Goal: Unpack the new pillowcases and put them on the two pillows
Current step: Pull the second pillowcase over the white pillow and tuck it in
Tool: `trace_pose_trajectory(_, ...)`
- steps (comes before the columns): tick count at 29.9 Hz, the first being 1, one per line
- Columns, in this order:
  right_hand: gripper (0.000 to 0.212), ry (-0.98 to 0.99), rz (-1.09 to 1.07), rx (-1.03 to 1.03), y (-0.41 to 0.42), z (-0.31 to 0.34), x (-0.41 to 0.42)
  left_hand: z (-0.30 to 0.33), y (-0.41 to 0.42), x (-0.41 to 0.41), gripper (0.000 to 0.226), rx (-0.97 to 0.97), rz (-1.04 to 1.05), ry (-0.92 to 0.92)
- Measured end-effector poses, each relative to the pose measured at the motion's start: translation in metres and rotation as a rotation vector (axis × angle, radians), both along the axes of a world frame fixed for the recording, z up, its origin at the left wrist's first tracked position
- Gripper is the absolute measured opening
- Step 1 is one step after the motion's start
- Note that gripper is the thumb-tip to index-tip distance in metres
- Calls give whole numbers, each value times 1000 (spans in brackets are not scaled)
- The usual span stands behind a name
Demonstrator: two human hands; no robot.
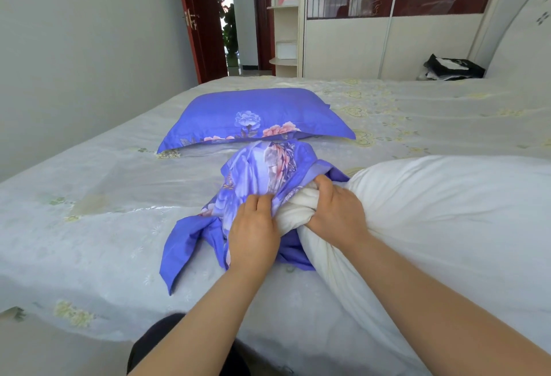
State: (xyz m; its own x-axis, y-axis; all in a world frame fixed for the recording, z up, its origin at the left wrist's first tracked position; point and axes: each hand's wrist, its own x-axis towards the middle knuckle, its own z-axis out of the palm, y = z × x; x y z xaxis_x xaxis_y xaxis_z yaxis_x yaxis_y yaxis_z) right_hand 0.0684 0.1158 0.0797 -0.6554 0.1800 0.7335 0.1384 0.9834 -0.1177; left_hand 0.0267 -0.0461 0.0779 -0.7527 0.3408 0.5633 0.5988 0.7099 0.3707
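Your bed, pale floral sheet [104, 226] | carries: blue floral cased pillow [256, 116]; bunched blue floral pillowcase [253, 173]; bare white pillow [447, 211]; black bag [454, 70] at far edge.

Matt cloth pillowcase [256, 178], soft white pillow [432, 211], sheeny bedsheet [89, 196].

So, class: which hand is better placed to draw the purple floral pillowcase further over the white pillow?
Left hand: it grips the purple floral pillowcase; the right hand clutches the white pillow.

Bright, even daylight, soft shadows, sharp centre, wide-angle bending at the edges
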Motion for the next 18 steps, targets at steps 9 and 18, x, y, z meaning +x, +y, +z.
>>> trace_pose_trajectory(9, 75, -81, -11, 117, -1, 1, -3, 34, 28, 20, 11, 489, -261, -584)
trace_pose_trajectory(18, 60, -412, -29, 99, 26, 30, -20, -41, 5, 28, 28, 352, 150, -250)
